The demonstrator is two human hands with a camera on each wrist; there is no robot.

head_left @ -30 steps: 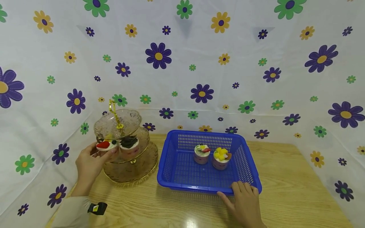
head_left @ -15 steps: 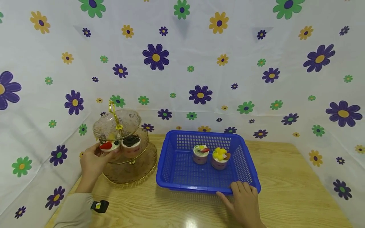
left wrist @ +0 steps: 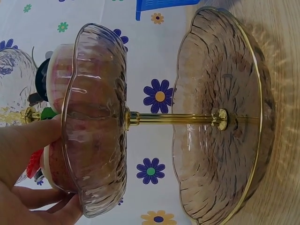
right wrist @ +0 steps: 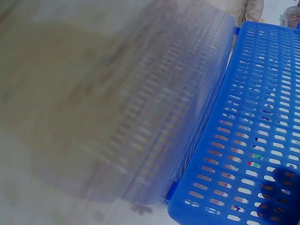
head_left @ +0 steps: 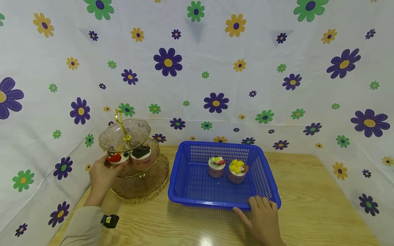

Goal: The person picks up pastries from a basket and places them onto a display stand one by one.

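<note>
My left hand (head_left: 102,174) grips a dessert cup (head_left: 119,159) topped with cream, a strawberry and dark berries. This cup is on the middle tier of a three-tier tinted-glass stand (head_left: 141,187), tucked under the top tier's edge. In the left wrist view its lower part (left wrist: 60,173) shows behind the scalloped glass rim, my thumb and fingers around it. Touching or close beside it stands a second cup (head_left: 141,160) with a dark chocolate-like topping. My right hand (head_left: 262,218) holds the front rim of a blue plastic basket (head_left: 209,204), fingers over the edge, thumb outside.
Inside the basket are a cup (head_left: 216,169) with cream and a red fruit slice, and another (head_left: 237,172) with yellow fruit cubes. A gold handle (head_left: 118,118) rises from the stand's top. Flower-printed cloth (head_left: 191,85) encloses the wooden table (head_left: 307,191).
My left hand and the strawberry cup have moved slightly right, further under the top tier. The stand has shifted a little left. My right hand stays on the basket rim.
</note>
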